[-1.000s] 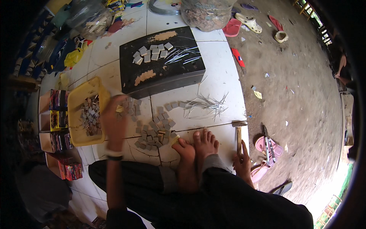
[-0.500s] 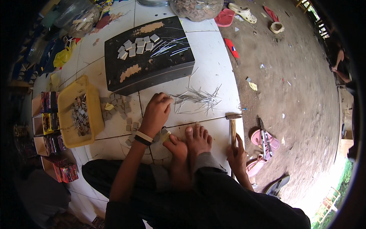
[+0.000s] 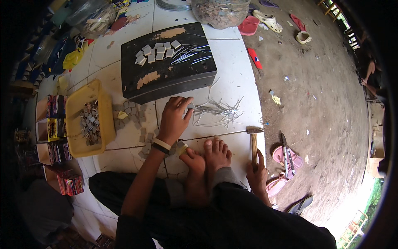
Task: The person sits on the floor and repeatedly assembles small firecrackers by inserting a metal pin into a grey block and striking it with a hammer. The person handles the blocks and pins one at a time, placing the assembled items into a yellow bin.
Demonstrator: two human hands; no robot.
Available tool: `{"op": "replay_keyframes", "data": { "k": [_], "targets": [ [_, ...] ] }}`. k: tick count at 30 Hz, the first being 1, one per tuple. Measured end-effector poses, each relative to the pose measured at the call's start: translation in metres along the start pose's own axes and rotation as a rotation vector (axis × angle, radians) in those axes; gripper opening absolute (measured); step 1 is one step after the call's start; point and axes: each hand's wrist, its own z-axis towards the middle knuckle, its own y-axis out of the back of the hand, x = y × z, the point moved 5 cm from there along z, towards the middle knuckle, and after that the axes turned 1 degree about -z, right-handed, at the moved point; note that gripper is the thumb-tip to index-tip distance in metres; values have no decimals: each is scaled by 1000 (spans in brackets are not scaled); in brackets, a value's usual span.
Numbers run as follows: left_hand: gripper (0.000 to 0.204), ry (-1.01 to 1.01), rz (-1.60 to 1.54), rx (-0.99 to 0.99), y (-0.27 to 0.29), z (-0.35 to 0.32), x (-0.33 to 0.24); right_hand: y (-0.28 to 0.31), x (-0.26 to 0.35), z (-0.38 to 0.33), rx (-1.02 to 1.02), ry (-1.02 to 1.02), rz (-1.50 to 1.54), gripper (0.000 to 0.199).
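Note:
My left hand (image 3: 175, 118) is above the white tiled floor, just left of a loose heap of thin metal wire pieces (image 3: 219, 111). Between its thumb and forefinger shows a small grey square piece (image 3: 190, 106). My right hand (image 3: 258, 173) grips a hammer (image 3: 254, 145) by its wooden handle, head pointing away from me, near the floor's right edge. Beyond my left hand stands a black block (image 3: 166, 89); grey square pieces (image 3: 160, 56) and more wire pieces (image 3: 186, 56) lie on top. My bare feet (image 3: 216, 154) rest between my hands.
A yellow basin (image 3: 108, 124) of small pieces stands at left, with loose grey squares (image 3: 132, 112) beside it. Boxes of colourful packets (image 3: 58, 128) line the far left. A clear container (image 3: 219, 14) is at the back. Sandals (image 3: 286, 157) lie on the dirt ground at right.
My left hand has turned and its thumb and forefinger have spread, so the grey square piece now shows. My right hand still holds the hammer. The view has shifted slightly.

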Motion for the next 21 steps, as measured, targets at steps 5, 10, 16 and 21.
{"op": "replay_keyframes", "data": {
  "k": [5, 10, 16, 21],
  "targets": [
    [25, 12, -329, -4, 1, -12, -28, 2, 7, 0, -26, 76, -42, 63],
    [19, 133, -250, 340, -46, -48, -63, 3, 10, 0, -32, 84, -30, 62],
    [12, 49, -25, 268, -59, -58, -71, 2, 8, 0, -25, 64, -34, 62],
    [10, -31, 140, 355, -62, -59, -74, 2, 6, 1, -20, 38, -29, 62]
  ]
}}
